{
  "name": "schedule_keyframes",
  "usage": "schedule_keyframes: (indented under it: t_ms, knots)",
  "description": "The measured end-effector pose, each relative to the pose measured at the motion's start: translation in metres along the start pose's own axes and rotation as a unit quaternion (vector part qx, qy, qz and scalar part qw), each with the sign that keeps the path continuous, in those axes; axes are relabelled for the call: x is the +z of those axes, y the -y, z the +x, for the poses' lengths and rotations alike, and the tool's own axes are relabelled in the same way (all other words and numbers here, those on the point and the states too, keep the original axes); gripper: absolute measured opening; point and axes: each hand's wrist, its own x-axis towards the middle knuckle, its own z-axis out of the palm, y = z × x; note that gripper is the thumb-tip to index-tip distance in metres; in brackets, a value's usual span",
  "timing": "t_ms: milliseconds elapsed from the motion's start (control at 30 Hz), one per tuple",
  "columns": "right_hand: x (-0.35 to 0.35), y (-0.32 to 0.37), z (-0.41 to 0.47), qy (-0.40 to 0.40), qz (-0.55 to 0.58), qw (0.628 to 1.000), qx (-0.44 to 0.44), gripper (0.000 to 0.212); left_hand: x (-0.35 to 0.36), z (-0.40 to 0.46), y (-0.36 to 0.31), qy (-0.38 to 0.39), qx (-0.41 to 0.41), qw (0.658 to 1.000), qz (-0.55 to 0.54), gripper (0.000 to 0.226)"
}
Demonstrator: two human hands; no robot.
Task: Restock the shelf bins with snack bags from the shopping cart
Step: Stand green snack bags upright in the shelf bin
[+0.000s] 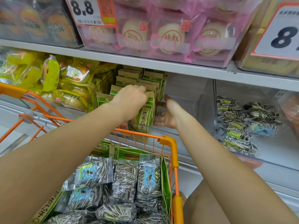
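**Both hands at the green-bag bin**

Nearest the lens: two bare forearms, reaching up and away from the bottom edge. Under them, the orange cart [169,143] fills the 6 to 7 o'clock part of the view. It is loaded with seed bags [124,178] (clear packs, striped seeds showing, some with blue labels) and a few green bags [127,153] lying flat along its far end at about 6 o'clock.

Left hand [131,101], just left of centre: fingers curled over the top edge of the front green-and-tan bag [144,115] standing in the middle bin [182,109]. The grip looks like a pinch on the bag's upper rim; fingertips are hidden behind the pack.

Right hand [168,113], just beside it at 3 o'clock of the left: palm turned left, fingers straight and spread, lying against the right side of the upright row. It holds nothing.

More green-and-tan bags stand in rows behind the front one, filling the left part of the bin; the right part is bare clear plastic.

Neighbours: yellow packs [48,81] at 9 o'clock; a bin of seed packs [242,120] at 3 o'clock. Upper shelf at 12 o'clock holds pink-wrapped buns [171,36] and a price tag [85,10] reading 8.8.
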Motion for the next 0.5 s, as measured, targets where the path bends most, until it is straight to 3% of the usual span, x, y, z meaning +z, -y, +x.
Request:
schedule_keyframes:
  t_ms: [133,300,400,500]
  knots:
    - [-0.001,0.000,0.002,-0.016,0.019,0.999,-0.043,0.051,0.010,-0.007,0.000,-0.040,-0.004,0.999,0.010,0.028]
    - [0.000,-0.004,0.002,-0.079,-0.021,0.995,-0.051,0.047,0.010,-0.009,-0.001,-0.029,-0.028,0.999,0.028,0.031]
    - [0.003,0.006,0.005,-0.112,0.040,0.992,-0.040,0.066,0.009,-0.011,-0.001,-0.033,-0.032,0.998,0.031,0.041]
    - [0.018,0.013,-0.002,-0.062,0.111,0.990,-0.067,0.066,0.011,-0.018,-0.004,-0.068,-0.037,0.997,0.007,0.053]
